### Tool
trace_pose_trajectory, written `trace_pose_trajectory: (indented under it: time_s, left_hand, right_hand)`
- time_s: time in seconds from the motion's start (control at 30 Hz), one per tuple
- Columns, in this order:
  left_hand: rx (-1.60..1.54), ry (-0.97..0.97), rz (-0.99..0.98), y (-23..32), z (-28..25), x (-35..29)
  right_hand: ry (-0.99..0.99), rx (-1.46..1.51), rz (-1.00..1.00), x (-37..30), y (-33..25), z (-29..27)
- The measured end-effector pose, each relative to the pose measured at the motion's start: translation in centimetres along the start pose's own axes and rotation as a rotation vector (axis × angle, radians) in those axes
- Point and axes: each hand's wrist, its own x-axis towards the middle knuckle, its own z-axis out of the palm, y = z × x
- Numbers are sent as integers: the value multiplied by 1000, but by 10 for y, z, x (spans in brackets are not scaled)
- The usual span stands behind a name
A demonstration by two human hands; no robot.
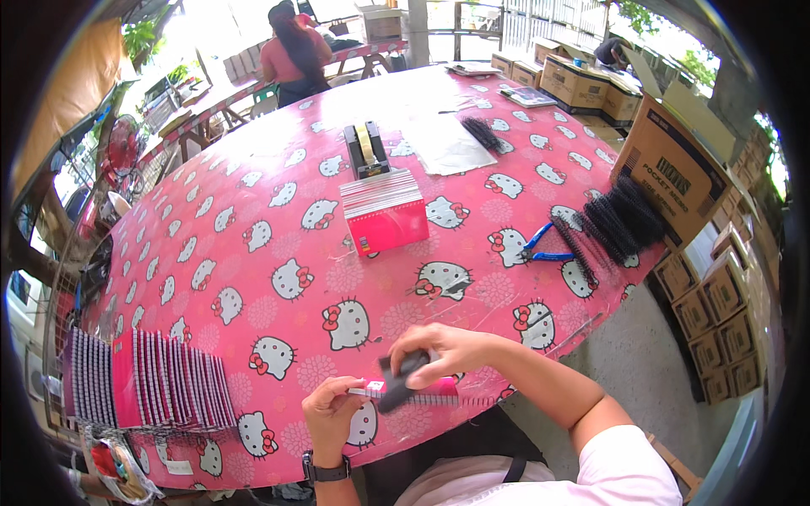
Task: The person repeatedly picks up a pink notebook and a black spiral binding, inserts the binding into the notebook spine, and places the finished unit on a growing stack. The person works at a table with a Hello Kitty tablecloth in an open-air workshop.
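Near the table's front edge my left hand (pixel 329 413) pinches the left end of a small pink notebook (pixel 440 388). A black spiral coil (pixel 472 401) runs along the notebook's edge and sticks out past its right end. My right hand (pixel 440 350) grips a dark grey block-like tool (pixel 402 381) from above, resting against the notebook and its coil. What kind of tool it is I cannot make out. Beyond my hands stands a stack of pink notebooks (pixel 386 228). To the left, several spiral-bound notebooks (pixel 160 379) are lined up in rows.
A pink cat-print cloth covers the table (pixel 380 278). Blue-handled pliers (pixel 547 255) lie at right beside black spiral coils (pixel 624 221) and an open cardboard box (pixel 671 173). A tape dispenser (pixel 366 152) stands behind the notebook stack. A person (pixel 294 55) is at a far table.
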Motion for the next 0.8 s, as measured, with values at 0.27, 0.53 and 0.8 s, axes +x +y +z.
trace_pose_trajectory:
  time_s: [0.27, 0.53, 0.8]
  left_hand:
    - [155, 29, -19, 8, 0, -1]
    - [96, 21, 3, 14, 2, 0]
    - [-132, 19, -33, 30, 17, -12]
  right_hand:
    - [140, -270, -104, 8, 3, 2]
    - [664, -874, -346, 3, -14, -6]
    - [313, -801, -371, -14, -31, 58]
